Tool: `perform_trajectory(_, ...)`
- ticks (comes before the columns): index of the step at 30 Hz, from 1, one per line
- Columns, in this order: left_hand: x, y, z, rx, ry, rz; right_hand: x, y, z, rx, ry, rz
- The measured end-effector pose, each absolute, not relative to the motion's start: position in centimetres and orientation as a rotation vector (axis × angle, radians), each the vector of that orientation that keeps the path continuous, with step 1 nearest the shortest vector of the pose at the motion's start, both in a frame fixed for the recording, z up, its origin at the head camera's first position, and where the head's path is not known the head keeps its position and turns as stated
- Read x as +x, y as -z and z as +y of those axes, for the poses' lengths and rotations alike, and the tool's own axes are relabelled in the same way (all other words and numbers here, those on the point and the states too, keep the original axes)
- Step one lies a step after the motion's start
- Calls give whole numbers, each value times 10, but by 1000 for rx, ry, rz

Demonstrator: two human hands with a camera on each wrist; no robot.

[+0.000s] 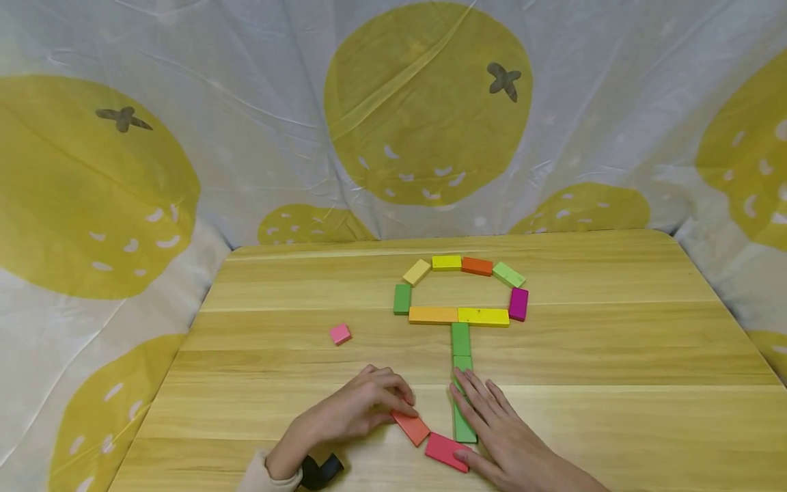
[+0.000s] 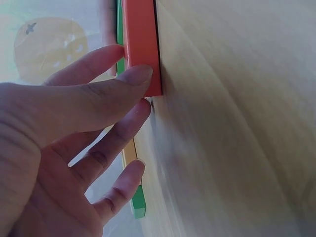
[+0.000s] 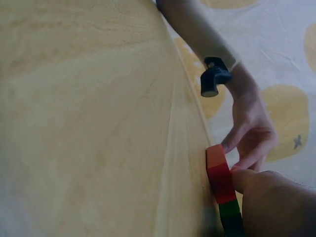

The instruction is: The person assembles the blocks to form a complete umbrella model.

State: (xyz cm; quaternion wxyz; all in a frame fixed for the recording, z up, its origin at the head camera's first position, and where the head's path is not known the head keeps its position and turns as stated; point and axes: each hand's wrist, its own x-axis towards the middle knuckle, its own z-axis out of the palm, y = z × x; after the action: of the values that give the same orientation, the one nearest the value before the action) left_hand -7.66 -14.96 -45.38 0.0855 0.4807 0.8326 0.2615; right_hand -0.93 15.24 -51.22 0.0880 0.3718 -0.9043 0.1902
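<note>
My left hand [image 1: 363, 403] pinches one end of an orange-red block [image 1: 410, 428] between thumb and forefinger, as the left wrist view also shows; its other fingers are spread. The block's far corner meets a pinkish-red block [image 1: 447, 451], which lies just below the foot of a column of green blocks [image 1: 465, 425]. Across that column lie the straight fingers of my right hand [image 1: 501, 427], while its thumb touches the pinkish-red block. The right hand covers part of the green column. In the right wrist view, the orange block [image 3: 216, 156] and red block [image 3: 221, 183] sit end to end.
Above the column, an orange block [image 1: 433, 315] and a yellow block [image 1: 484, 317] form a bar, topped by an arch of several coloured blocks, including a purple block [image 1: 519, 304]. A small pink block [image 1: 341, 334] lies apart on the wooden table [image 1: 258, 328]. Patterned cloth [image 1: 277, 137] hangs behind.
</note>
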Motion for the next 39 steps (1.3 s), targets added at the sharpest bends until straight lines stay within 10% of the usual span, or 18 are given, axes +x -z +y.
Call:
perform_trajectory(21,-82,447,-158,1381,-795,2513,-11,513,153,1127,-595,-2670)
perform_trajectory(39,-123,448,-235,609,-995,2891,-9,512,153,1115,-541,-2634)
